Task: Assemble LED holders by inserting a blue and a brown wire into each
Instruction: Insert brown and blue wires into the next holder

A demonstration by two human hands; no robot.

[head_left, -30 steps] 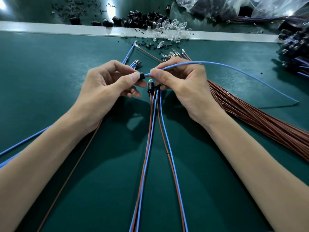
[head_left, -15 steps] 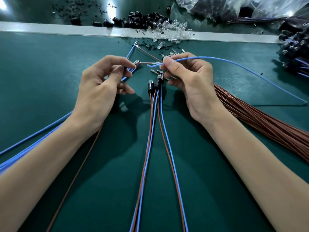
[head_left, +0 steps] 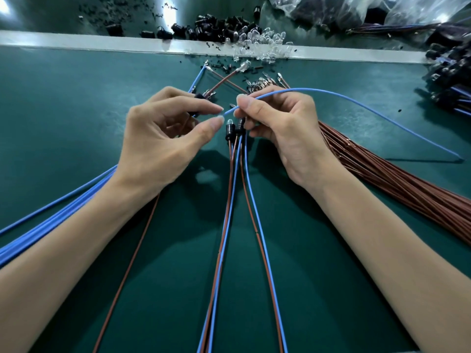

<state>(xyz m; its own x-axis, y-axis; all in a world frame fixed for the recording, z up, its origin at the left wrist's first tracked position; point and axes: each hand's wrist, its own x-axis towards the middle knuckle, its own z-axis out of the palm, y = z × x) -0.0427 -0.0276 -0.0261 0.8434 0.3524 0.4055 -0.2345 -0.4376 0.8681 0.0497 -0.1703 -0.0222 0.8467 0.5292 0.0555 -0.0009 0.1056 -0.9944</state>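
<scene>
Toward the far edge of the green bench mat (head_left: 76, 103), my right hand (head_left: 277, 128) pinches a thin blue insulated wire (head_left: 318, 90) between thumb and forefinger; my left hand (head_left: 163, 138) is half-curled, and I cannot tell what it holds.

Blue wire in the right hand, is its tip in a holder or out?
Out: the blue wire ends bare just past the right hand pinching it.

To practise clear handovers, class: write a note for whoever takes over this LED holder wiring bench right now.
Right hand pinches a blue wire near its end, tip pointing at the left hand. Left thumb and forefinger are apart; a dark piece shows behind them, grip unclear. Done: two wired holders lie between the hands. To do: seat this blue wire, then continue from the brown wire bundle and blue wire bundle.
</scene>
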